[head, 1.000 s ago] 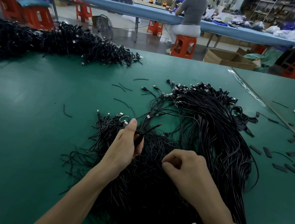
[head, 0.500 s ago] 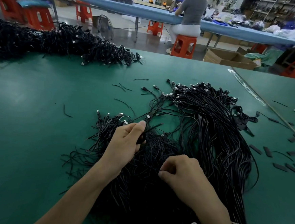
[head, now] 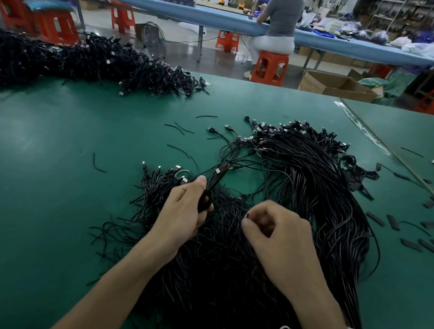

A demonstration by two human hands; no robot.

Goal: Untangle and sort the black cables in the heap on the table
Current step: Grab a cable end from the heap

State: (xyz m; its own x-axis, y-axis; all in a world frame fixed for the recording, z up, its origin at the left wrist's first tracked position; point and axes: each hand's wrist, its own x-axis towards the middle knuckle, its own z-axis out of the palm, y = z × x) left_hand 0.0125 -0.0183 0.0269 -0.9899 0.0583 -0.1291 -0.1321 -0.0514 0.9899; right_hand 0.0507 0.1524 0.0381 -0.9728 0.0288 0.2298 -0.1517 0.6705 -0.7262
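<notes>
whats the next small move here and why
Probably draw the right hand up, pulling out the cable end it pinches, with the left hand holding its small bundle steady. The left grips several strands running toward the plugs; the right has one end pinched over the tangled heap, so that strand seems next to free.

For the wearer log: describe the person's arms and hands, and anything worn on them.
The left hand and right hand are bare: no gloves, and no rings on the fingers that show. The left forearm and right forearm are bare too, with no sleeve, watch or wristband in view down to the frame's lower edge.
</notes>
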